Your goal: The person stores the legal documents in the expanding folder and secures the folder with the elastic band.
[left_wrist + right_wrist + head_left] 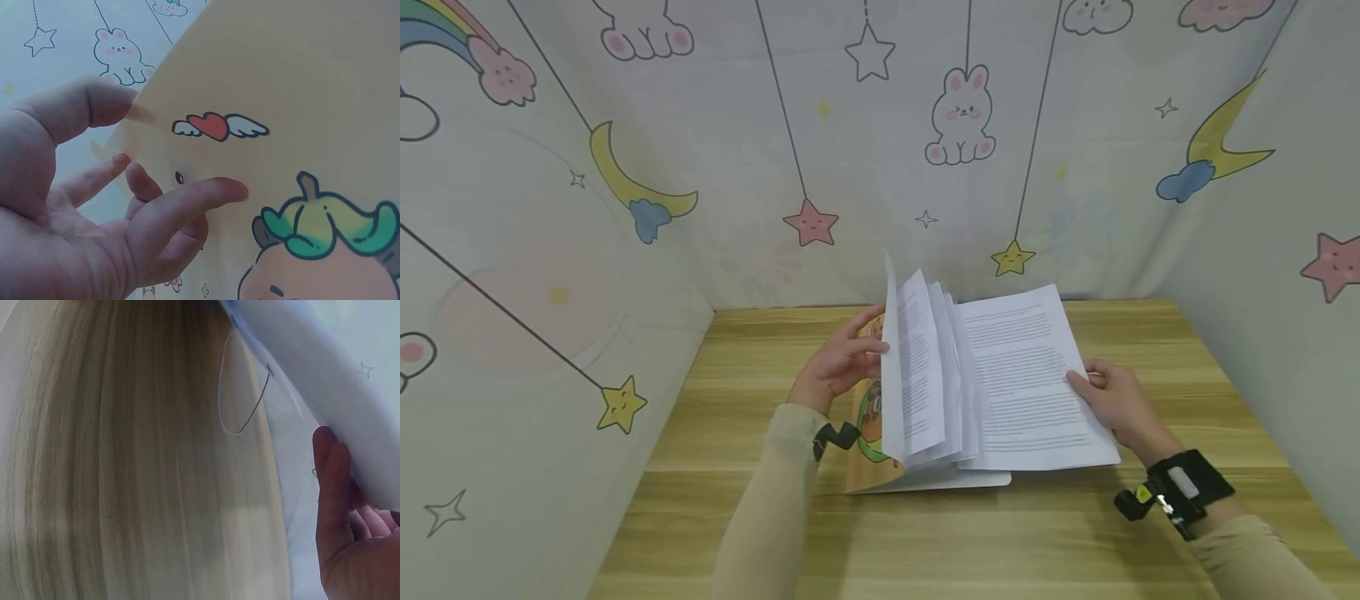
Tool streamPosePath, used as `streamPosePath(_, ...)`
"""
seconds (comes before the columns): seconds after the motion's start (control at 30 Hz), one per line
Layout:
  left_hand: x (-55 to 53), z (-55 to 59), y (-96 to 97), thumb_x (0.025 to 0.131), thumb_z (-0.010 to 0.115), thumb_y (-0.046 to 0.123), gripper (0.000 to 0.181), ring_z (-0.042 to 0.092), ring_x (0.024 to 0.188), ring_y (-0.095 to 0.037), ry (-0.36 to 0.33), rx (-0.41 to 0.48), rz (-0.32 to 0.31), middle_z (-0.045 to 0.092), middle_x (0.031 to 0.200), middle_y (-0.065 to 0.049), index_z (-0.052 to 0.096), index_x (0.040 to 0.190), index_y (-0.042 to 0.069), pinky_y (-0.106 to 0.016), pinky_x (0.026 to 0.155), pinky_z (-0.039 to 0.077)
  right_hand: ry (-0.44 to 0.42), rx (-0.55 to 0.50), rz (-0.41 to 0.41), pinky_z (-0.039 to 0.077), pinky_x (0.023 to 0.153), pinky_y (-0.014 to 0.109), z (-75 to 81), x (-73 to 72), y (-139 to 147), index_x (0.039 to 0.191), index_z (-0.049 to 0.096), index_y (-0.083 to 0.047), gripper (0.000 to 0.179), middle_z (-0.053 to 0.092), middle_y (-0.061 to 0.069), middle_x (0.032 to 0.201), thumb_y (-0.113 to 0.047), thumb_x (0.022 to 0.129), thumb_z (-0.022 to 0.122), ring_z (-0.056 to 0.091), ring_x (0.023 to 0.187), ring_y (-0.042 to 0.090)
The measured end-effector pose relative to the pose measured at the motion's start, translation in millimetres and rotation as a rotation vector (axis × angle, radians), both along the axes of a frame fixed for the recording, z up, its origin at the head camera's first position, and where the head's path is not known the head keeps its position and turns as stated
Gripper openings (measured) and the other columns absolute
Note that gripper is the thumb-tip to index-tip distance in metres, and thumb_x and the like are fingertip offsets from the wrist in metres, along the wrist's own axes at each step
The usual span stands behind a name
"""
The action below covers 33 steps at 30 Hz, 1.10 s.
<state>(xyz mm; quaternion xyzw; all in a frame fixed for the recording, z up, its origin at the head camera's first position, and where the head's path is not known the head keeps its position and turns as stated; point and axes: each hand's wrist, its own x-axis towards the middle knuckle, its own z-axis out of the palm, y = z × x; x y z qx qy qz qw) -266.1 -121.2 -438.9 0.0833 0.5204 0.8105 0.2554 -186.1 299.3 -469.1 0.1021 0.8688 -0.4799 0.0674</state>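
A stack of printed papers (1030, 383) stands fanned open over the wooden table. My right hand (1112, 404) pinches the right edge of the sheets between thumb and fingers; in the right wrist view that hand (350, 512) is beside the white paper edge. On the left, an orange folder cover (325, 94) with a winged heart and a cartoon figure is tilted up. My left hand (846, 358) touches this cover and the upright sheets with loosely spread fingers. Close up, the left hand's fingers (219, 189) lie against the orange side.
The wooden table (745, 500) spreads around the folder. Behind and at both sides hang white cloth walls (880, 167) with drawn rabbits, stars and moons. A thin loop (236, 432) shows below the paper edge in the right wrist view.
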Motion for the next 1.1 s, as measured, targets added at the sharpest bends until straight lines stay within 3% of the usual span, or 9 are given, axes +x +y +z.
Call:
streamPosePath(0.23, -0.7, -1.5, -0.2, 0.096, 0.055, -0.011, 0.076, 0.062, 0.109, -0.039, -0.001, -0.007, 0.007, 0.038, 0.156, -0.031, 0.041, 0.161, 0.025, -0.046, 0.080, 0.060, 0.003, 0.034, 0.070, 0.056, 0.075, 0.029, 7.6, -0.9, -5, 0.150, 0.047, 0.009, 0.058, 0.065, 0.027, 0.128, -0.035, 0.113, 0.043, 0.068, 0.099, 0.026)
streamPosePath(0.57, -1.5, -1.2, -0.8, 0.097, 0.055, -0.011, 0.075, 0.063, 0.106, -0.038, 0.007, -0.006, -0.005, 0.038, 0.156, -0.032, 0.041, 0.161, 0.024, -0.045, 0.081, 0.060, 0.081, 0.156, 0.142, 0.054, 0.073, 0.031, 15.9, -0.1, -4, 0.138, 0.059, 0.009, 0.042, 0.067, 0.028, 0.123, -0.021, 0.109, 0.055, 0.067, 0.098, 0.029)
streamPosePath(1.1, -2.7, -3.1, -0.9, 0.097, 0.055, -0.011, 0.074, 0.063, 0.107, -0.039, 0.009, -0.004, -0.009, 0.039, 0.156, -0.031, 0.042, 0.161, 0.025, -0.046, 0.080, 0.060, 0.072, 0.051, 0.095, 0.057, 0.069, 0.030, 11.1, -3.2, -18, 0.137, 0.060, 0.009, 0.041, 0.071, 0.027, 0.117, -0.020, 0.108, 0.060, 0.069, 0.088, 0.025)
